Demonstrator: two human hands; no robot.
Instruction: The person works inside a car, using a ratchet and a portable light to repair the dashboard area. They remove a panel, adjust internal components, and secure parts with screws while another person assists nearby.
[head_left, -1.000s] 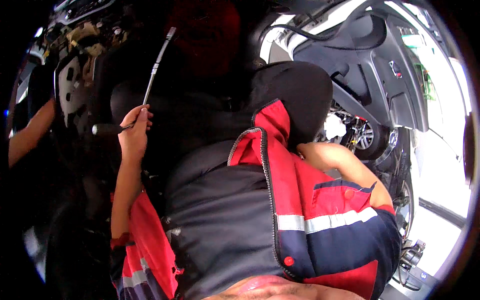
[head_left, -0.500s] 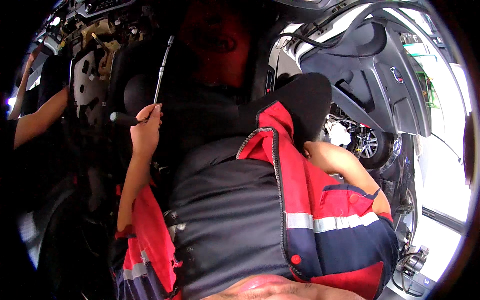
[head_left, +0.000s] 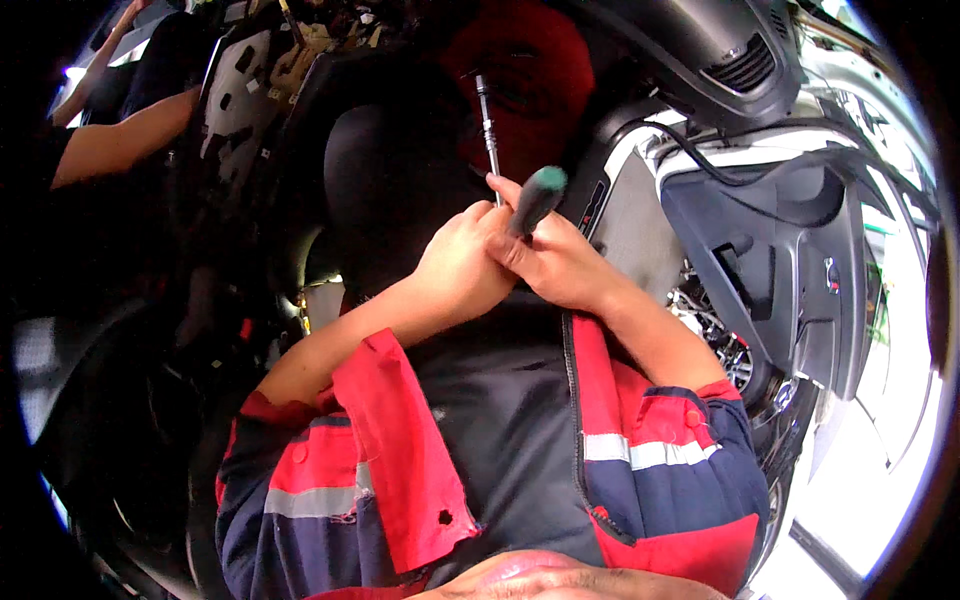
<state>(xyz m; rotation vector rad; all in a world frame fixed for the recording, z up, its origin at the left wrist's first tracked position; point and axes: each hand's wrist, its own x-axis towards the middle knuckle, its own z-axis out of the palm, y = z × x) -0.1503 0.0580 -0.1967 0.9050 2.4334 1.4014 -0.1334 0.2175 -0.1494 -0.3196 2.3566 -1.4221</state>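
Note:
My left hand (head_left: 465,265) and my right hand (head_left: 560,260) meet in front of my chest, closed around two tools. A long steel rod (head_left: 487,135) with jointed sections reaches forward from my left hand toward a dark red area (head_left: 540,70). A black screwdriver-like handle (head_left: 538,200) with a green end rises from my right hand, whose thumb lies over its lower part. The fingers overlap, so exactly which holds which is partly hidden.
A black seat (head_left: 370,170) is beneath. Bare forearms (head_left: 125,150) of another person show at left beside stripped interior parts (head_left: 240,100). At right are a dashboard end (head_left: 700,45), a door sill (head_left: 630,200) and an open door panel (head_left: 770,260), with a wheel beyond.
My left hand has swung right with the tools, and my right hand has come up from my side to join it. The view has shifted, showing more dashboard.

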